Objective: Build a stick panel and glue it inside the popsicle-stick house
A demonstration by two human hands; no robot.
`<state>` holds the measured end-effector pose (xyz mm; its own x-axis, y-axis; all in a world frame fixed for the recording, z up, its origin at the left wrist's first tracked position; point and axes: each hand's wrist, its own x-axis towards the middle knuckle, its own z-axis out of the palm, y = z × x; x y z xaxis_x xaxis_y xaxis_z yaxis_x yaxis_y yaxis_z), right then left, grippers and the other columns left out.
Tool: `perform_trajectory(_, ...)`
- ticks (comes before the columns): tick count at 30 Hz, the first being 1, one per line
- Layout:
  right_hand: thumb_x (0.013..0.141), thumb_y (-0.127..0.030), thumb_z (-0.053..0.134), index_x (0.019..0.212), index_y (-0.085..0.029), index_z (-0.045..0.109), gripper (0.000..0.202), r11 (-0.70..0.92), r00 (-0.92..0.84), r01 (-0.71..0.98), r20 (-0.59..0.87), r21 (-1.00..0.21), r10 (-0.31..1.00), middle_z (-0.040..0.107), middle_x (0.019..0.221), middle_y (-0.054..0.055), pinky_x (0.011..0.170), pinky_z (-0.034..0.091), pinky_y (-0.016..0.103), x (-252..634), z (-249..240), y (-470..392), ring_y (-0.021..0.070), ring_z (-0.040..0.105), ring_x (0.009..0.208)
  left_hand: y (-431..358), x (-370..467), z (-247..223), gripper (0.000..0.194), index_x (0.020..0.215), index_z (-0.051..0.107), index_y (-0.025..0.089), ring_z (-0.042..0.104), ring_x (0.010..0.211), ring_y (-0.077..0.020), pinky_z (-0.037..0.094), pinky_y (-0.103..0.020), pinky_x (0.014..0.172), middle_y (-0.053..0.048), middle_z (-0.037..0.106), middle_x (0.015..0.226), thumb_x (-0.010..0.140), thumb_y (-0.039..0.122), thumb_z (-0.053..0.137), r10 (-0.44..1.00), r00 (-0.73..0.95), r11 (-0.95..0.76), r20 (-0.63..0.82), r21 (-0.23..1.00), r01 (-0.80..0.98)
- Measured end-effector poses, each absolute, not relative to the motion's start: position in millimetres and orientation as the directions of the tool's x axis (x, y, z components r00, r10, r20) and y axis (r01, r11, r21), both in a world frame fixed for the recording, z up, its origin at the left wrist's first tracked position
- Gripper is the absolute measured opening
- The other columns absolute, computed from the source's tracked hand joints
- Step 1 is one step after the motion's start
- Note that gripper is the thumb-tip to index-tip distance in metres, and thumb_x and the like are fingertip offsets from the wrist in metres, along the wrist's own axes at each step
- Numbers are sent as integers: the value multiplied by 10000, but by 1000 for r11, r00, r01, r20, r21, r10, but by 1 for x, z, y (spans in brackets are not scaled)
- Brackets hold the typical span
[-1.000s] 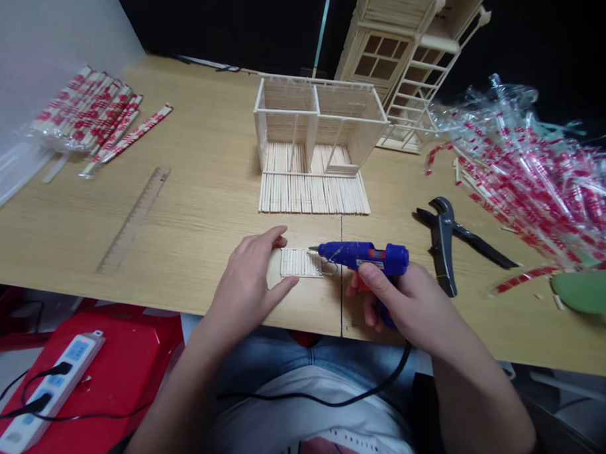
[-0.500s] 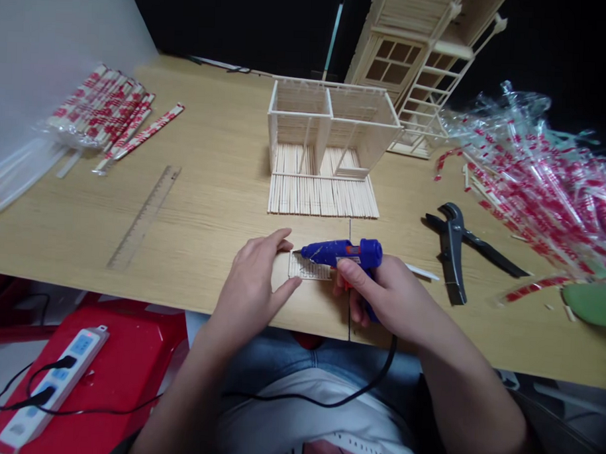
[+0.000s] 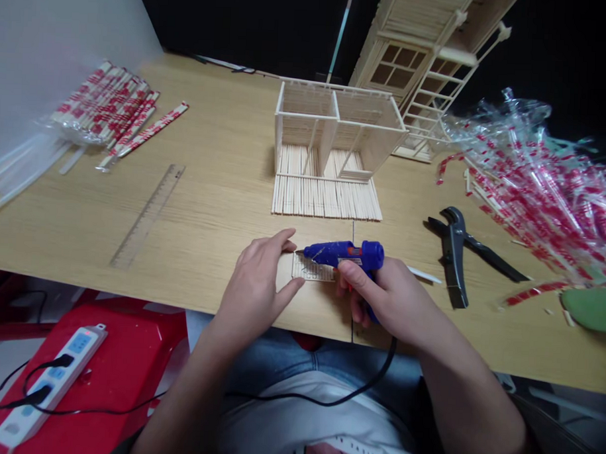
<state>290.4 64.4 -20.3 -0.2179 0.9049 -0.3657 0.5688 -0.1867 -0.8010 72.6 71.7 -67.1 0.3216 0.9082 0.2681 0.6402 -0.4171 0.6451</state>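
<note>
All clock spots are from the little stick mat. Biggest is the tan table (image 3: 226, 151), w/ everything here on it except the red stool (image 3: 124, 353), at approx 8 o'clock. A messy heap of red & clear wrappers (image 3: 552, 196) sits at 2. The tall stick house (image 3: 414, 22) stands at 1, w/ a ladder on it. The low stick house (image 3: 330, 145), w/ 2 rooms & no roof, is at 12. A pack of sticks (image 3: 103, 107) is at 10. R hand (image 3: 394, 296) is at approx 4, fingers wrapped tight round the blue glue gun's handle. L hand (image 3: 254, 275) is at 9, thumb & fingers spread round the mat's end; can't tell if it pinches it. The black tool (image 3: 453, 259) lies at 3, the clear ruler (image 3: 147, 218) b/w 9 & 10. Blue glue gun (image 3: 332, 253) points to 9, tip by the mat's 10 o'clock corner. Smallest is the little stick mat (image 3: 314, 270), flat on the table b/w the hands, partly under the gun.
</note>
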Motion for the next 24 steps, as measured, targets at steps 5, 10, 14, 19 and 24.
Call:
perform_trajectory(5,930,-702,416,724,-185,598,586,-189,-215,579,-372,-793,903,605,456,13,441,461,224,289,-20,65,128,591,380,72,73,-68,677,1430,369,234,555,1170,-265,433,-459,1037,-87,640,1226,838,215,698,906,322,-422,275,649,634)
perform_trajectory(10,928,-704,419,714,-185,602,591,-183,-202,589,-364,-787,909,609,458,18,451,461,223,290,-20,65,129,598,392,72,72,-68,681,1427,370,234,556,1164,-264,431,-455,1037,-86,637,1219,833,212,703,907,321,-420,273,650,634)
perform_trajectory(14,930,-707,409,690,-187,596,603,-168,-213,596,-356,-785,910,613,460,23,453,460,219,291,-20,64,126,599,396,72,72,-68,682,1424,371,220,556,1154,-250,428,-436,1038,-80,641,1208,833,211,712,908,319,-418,273,646,639)
perform_trajectory(19,929,-719,389,682,-186,605,626,-161,-210,615,-358,-772,910,616,448,25,457,457,216,292,-19,63,127,605,399,72,73,-68,675,1421,375,218,553,1161,-250,426,-429,1039,-80,641,1213,836,222,711,909,319,-415,268,646,641)
perform_trajectory(24,936,-716,378,691,-184,620,633,-143,-207,641,-349,-754,914,621,447,24,483,461,221,294,-18,62,130,613,415,72,73,-67,670,1422,372,223,556,1154,-248,425,-435,1042,-77,645,1207,841,225,707,909,317,-416,271,645,641)
